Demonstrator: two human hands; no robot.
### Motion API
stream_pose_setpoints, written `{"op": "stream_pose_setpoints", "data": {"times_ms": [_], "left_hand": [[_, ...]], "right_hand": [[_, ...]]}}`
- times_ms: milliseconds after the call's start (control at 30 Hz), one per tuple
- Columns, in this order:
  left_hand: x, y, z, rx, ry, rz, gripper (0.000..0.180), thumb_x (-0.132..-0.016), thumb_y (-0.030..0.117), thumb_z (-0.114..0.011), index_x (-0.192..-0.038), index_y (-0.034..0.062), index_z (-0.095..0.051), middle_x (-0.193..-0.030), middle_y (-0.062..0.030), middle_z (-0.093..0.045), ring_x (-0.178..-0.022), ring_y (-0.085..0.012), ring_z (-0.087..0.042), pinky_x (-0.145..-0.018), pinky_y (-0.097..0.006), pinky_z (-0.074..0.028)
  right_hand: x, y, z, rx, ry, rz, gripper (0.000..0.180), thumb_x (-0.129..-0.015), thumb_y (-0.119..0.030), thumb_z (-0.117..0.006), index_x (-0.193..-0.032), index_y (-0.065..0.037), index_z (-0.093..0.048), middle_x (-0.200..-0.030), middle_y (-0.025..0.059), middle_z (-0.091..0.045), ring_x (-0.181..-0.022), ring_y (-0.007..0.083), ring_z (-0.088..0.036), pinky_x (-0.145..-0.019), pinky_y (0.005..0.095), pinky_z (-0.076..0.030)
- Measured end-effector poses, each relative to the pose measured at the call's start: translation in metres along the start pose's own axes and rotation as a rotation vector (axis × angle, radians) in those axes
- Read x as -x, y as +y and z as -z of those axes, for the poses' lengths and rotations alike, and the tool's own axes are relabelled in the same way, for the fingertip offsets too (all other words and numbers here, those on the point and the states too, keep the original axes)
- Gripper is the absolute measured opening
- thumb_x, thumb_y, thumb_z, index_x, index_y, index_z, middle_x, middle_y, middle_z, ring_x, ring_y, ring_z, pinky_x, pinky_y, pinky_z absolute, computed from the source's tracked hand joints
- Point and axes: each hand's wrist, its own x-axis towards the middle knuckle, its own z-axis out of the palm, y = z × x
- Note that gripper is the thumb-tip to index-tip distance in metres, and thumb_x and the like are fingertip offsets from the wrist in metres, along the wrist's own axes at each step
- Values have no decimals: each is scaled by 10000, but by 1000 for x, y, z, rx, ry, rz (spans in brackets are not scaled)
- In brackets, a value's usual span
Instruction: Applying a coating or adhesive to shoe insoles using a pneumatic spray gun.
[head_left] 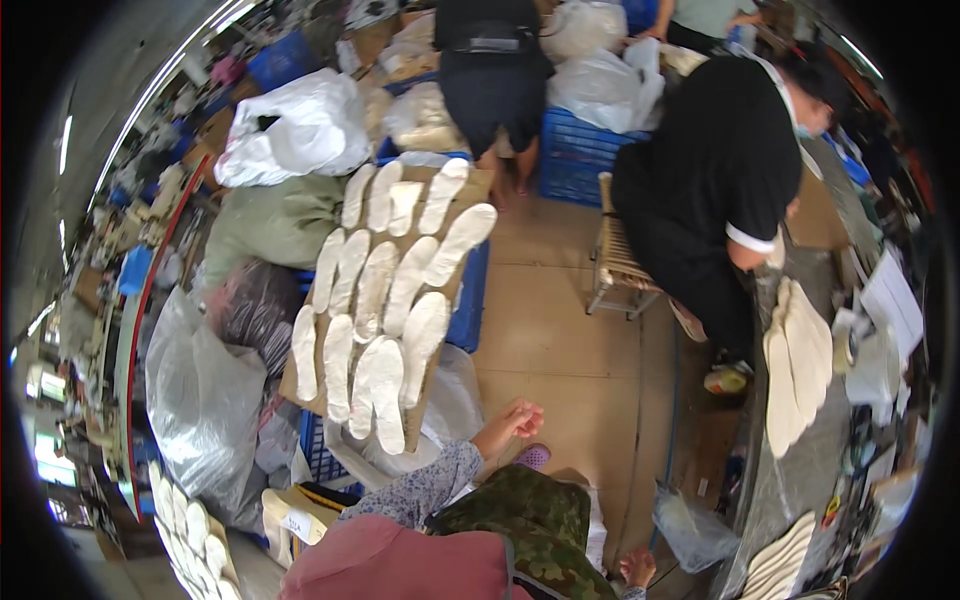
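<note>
Insoles (376,290) are laid flat on cardboard (482,186), centre left, seemingly so that overlap is limited. The left hand (512,424) is held at lower centre, the right hand (637,567) at lower right; both are curled, but whether anything is pinched cannot be told.

A tan floor (540,330) with thin seams runs between the workplaces. A long grey bench (790,485) stands on the right; off its left edge is a chair (622,255) with a slatted seat. Across the room, far from that edge, bright windows (52,462) glow, with white tube lights (66,145) above.
</note>
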Motion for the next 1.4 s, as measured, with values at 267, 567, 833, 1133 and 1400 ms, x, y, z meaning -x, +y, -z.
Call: {"op": "stream_pose_setpoints", "data": {"times_ms": [267, 567, 833, 1133, 1400], "left_hand": [[-31, 59, 65, 227, 349, -81, 339, -951, 341, -456, -1143, 71, -527, -989, -47, -600, -856, -138, -584, -796, -303, -472], [-45, 85, 96, 474, 704, -227, 288, -929, 291, -475, -1104, 73, -542, -939, -54, -610, -814, -139, -590, -739, -282, -475], [-9, 79, 121, 607, 1022, -208, 331, -920, 272, -486, -1147, 31, -499, -973, -92, -604, -833, -167, -589, -758, -305, -479], [6, 78, 143, 793, 1285, -164, 296, -927, 229, -446, -1128, 20, -504, -936, -83, -611, -782, -158, -582, -718, -299, -472], [-68, 137, 182, 444, 1302, -100, 267, -929, 221, -464, -1074, 13, -551, -947, -70, -612, -816, -138, -576, -758, -280, -462]], "right_hand": [[-100, -74, -64, 254, -205, -275, 222, -827, -231, -546, -747, -33, -606, -632, 76, -582, -477, 203, -565, -379, 311, -422], [-240, -285, -381, 740, -561, 316, 216, -855, -289, -607, -891, -79, -637, -717, 5, -599, -598, 81, -538, -493, 240, -413], [-104, -341, -834, 845, -1158, 294, 277, -869, -289, -597, -1072, -105, -636, -957, 7, -661, -733, 92, -595, -647, 219, -462], [-41, -262, -1049, 691, -1082, 158, 267, -784, -145, -623, -1015, -15, -589, -816, 95, -657, -559, 160, -625, -429, 259, -476], [-54, -255, -1096, 707, -951, 2, 210, -747, -187, -683, -649, -118, -510, -562, -24, -486, -413, 97, -437, -353, 250, -329]]}}
